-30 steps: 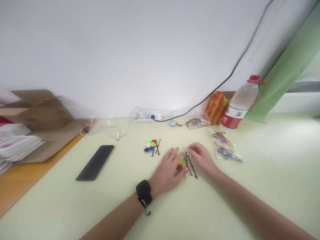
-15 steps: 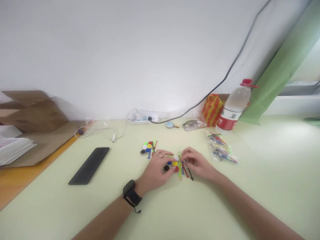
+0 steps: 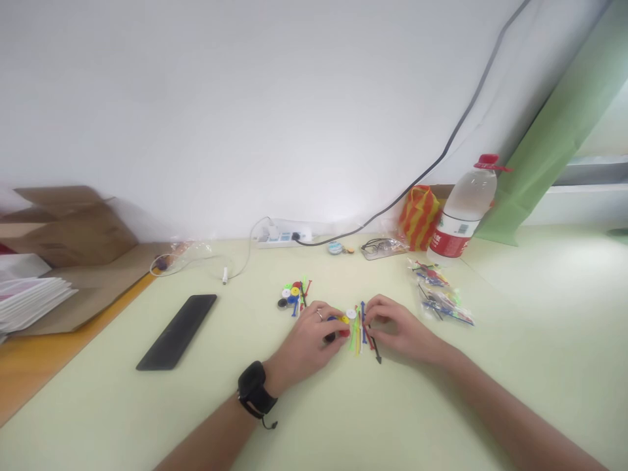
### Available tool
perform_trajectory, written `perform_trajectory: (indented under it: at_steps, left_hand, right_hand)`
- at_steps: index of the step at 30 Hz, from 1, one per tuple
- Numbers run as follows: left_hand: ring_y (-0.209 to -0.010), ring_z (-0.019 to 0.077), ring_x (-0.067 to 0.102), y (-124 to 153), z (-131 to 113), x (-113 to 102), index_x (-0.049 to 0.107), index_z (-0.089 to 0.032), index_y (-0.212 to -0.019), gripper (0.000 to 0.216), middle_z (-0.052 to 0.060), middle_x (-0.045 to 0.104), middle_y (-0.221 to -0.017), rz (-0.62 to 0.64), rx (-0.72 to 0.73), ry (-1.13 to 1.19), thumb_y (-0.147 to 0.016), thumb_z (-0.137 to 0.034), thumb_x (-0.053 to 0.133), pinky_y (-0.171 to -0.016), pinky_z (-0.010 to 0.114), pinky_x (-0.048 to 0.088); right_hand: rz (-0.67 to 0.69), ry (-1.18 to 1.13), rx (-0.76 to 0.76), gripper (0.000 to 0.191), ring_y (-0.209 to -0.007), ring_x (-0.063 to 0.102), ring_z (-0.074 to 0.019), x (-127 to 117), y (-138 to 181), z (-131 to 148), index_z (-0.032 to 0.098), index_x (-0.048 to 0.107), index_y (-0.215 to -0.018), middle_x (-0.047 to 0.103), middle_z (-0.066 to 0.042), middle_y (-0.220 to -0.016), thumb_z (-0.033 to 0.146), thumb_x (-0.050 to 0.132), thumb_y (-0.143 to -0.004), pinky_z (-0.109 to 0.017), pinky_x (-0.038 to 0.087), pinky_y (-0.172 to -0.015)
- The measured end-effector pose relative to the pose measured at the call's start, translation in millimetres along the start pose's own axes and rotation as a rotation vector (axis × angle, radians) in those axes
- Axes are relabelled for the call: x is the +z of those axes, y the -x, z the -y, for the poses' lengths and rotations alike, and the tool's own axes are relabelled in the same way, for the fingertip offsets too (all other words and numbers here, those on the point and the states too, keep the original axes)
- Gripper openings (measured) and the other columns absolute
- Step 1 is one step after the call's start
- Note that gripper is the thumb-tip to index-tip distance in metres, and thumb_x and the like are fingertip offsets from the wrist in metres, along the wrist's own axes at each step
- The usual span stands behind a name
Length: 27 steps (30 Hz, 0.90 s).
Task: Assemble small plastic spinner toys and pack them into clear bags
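Note:
My left hand (image 3: 314, 335) bends over a group of small coloured plastic discs, thumb and index finger closing at a red disc (image 3: 345, 333). A white disc (image 3: 350, 314) and a yellow disc (image 3: 345, 320) show beyond its fingers; the black disc (image 3: 330, 337) is partly covered. To the right of the discs lie thin plastic sticks, among them a blue stick (image 3: 364, 327), yellow and green ones, and a black arrow-tipped stick (image 3: 375, 350). Beside these sticks is my right hand (image 3: 400, 330), fingers curved, with thumb and index finger apart.
Another cluster of discs and sticks (image 3: 294, 294) lies behind my left hand. Bagged sticks (image 3: 444, 301) rest at the right, below a large water bottle (image 3: 458, 212). A black flat slab (image 3: 177, 332) is on the left. A power strip (image 3: 282, 239) runs along the wall.
My right hand has shifted right, away from the green and yellow sticks, exposing more of the blue stick. My left hand's fingers have drawn closer together over the discs.

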<state>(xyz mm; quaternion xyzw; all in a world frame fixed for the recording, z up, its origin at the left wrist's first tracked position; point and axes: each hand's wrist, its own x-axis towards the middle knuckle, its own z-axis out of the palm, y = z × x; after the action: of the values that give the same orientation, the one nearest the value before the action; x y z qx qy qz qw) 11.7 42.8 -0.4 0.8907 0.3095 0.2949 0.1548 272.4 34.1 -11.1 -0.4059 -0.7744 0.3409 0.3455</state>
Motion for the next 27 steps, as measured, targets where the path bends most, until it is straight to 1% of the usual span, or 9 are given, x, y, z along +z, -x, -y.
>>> perform_trajectory:
  at_steps: [5, 9, 12, 14, 16, 18, 20, 24, 27]
  left_hand:
    - [-0.113, 0.0226, 0.058, -1.5, -3.2, 2.4, 0.072, -0.026, -0.103, 0.012, 0.003, 0.071, -0.117, -0.067, 0.010, 0.014, -0.095, -0.020, 0.067, -0.103, 0.039, 0.045]
    - [-0.101, 0.0197, 0.062, -1.5, -12.2, 0.9, 0.067, -0.024, -0.105, 0.008, 0.003, 0.073, -0.107, -0.044, -0.002, 0.056, -0.097, -0.026, 0.065, -0.093, 0.033, 0.048]
    - [-0.075, 0.0157, 0.062, 1.4, -17.8, -1.6, 0.065, -0.022, -0.101, 0.011, 0.000, 0.070, -0.081, 0.051, -0.049, 0.058, -0.098, -0.032, 0.063, -0.073, 0.028, 0.047]
    - [-0.056, 0.0128, 0.054, 4.0, -19.0, -2.3, 0.065, -0.022, -0.100, 0.015, -0.005, 0.059, -0.060, 0.120, -0.079, 0.048, -0.099, -0.036, 0.061, -0.061, 0.026, 0.041]
    - [-0.047, 0.0114, 0.047, 5.8, -18.6, -2.1, 0.065, -0.022, -0.100, 0.017, -0.008, 0.052, -0.052, 0.174, -0.106, 0.032, -0.099, -0.037, 0.060, -0.056, 0.026, 0.037]
    - [-0.047, 0.0115, 0.048, 6.1, -17.3, -1.3, 0.065, -0.022, -0.100, 0.016, -0.008, 0.054, -0.054, 0.191, -0.132, 0.025, -0.099, -0.036, 0.059, -0.055, 0.026, 0.036]
    - [-0.056, 0.0129, 0.055, 4.9, -15.8, -0.1, 0.065, -0.022, -0.100, 0.014, -0.005, 0.062, -0.062, 0.174, -0.150, 0.039, -0.099, -0.035, 0.060, -0.059, 0.026, 0.039]
    - [-0.089, 0.0171, 0.066, 1.6, -12.7, 1.8, 0.066, -0.023, -0.099, 0.009, 0.000, 0.072, -0.094, 0.135, -0.154, 0.121, -0.097, -0.032, 0.064, -0.080, 0.027, 0.047]
    - [-0.096, 0.0177, 0.066, 0.9, -10.9, 2.8, 0.068, -0.026, -0.100, 0.008, -0.001, 0.073, -0.098, 0.149, -0.164, 0.176, -0.097, -0.033, 0.066, -0.086, 0.028, 0.048]
  right_hand:
    - [-0.024, 0.024, 0.030, 0.012, -0.090, 0.064, -0.0196, 6.6, 0.5, -0.4, 0.025, 0.072, -0.095, 0.063, -0.005, -0.103, 0.019, 0.061, -0.094, -0.036, 0.054, -0.082]
    - [-0.070, 0.112, 0.021, 0.014, -0.094, 0.064, -0.0214, 10.5, -0.5, -1.0, 0.025, 0.071, -0.101, 0.064, -0.005, -0.099, 0.018, 0.063, -0.093, -0.037, 0.053, -0.085]
    - [-0.079, 0.130, 0.018, 0.021, -0.096, 0.063, -0.0217, 11.0, -0.7, -1.5, 0.025, 0.071, -0.109, 0.064, -0.005, -0.102, 0.015, 0.062, -0.092, -0.037, 0.053, -0.086]
    - [-0.066, 0.123, 0.020, 0.023, -0.097, 0.064, -0.0214, 10.2, -0.4, -1.8, 0.025, 0.072, -0.109, 0.063, -0.006, -0.105, 0.014, 0.060, -0.093, -0.037, 0.053, -0.087]
    - [-0.051, 0.124, 0.022, 0.023, -0.097, 0.064, -0.0212, 8.8, 0.1, -2.0, 0.026, 0.073, -0.107, 0.063, -0.006, -0.106, 0.014, 0.057, -0.094, -0.037, 0.053, -0.087]
    - [-0.043, 0.130, 0.021, 0.022, -0.096, 0.064, -0.0212, 7.7, 0.5, -1.9, 0.026, 0.073, -0.106, 0.063, -0.006, -0.105, 0.016, 0.057, -0.096, -0.037, 0.054, -0.087]
    - [-0.054, 0.135, 0.018, 0.020, -0.095, 0.064, -0.0216, 7.5, 0.7, -1.4, 0.026, 0.073, -0.106, 0.063, -0.006, -0.104, 0.019, 0.058, -0.096, -0.037, 0.054, -0.086]
    - [-0.079, 0.151, 0.001, 0.018, -0.095, 0.064, -0.0223, 10.9, 0.2, -0.2, 0.026, 0.073, -0.105, 0.063, -0.007, -0.102, 0.020, 0.059, -0.097, -0.039, 0.053, -0.088]
    - [-0.080, 0.138, 0.003, 0.017, -0.091, 0.064, -0.0209, 14.2, -0.2, -0.7, 0.025, 0.073, -0.097, 0.062, -0.006, -0.099, 0.018, 0.058, -0.096, -0.037, 0.054, -0.085]
